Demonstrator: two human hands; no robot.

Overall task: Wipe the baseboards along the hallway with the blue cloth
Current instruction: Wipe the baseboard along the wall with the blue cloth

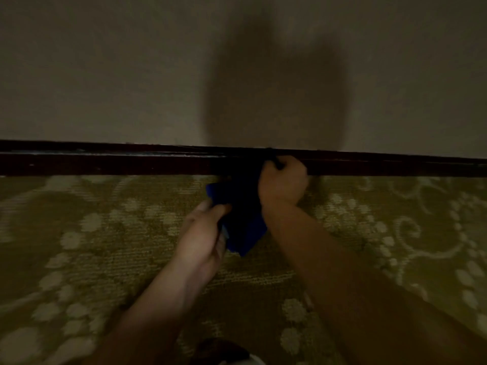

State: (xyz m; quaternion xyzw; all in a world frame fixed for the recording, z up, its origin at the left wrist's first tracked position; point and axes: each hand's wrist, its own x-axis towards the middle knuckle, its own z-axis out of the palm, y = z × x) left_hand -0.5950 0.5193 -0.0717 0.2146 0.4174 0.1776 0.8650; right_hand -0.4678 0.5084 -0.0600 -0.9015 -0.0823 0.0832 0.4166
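A dark brown baseboard (105, 163) runs across the whole view where the wall meets the carpet. A blue cloth (243, 219) hangs from the baseboard down over the carpet. My right hand (283, 181) grips the cloth's upper end and holds it against the baseboard, fingers curled. My left hand (204, 233) pinches the cloth's lower left part between thumb and fingers, a little above the carpet. The cloth's top is dark and hard to make out against the wood.
A plain beige wall (105, 75) rises above the baseboard, with a large shadow in its middle. A green-gold patterned carpet (92, 246) covers the floor. Something dark, perhaps my knee (218, 350), shows at the bottom edge.
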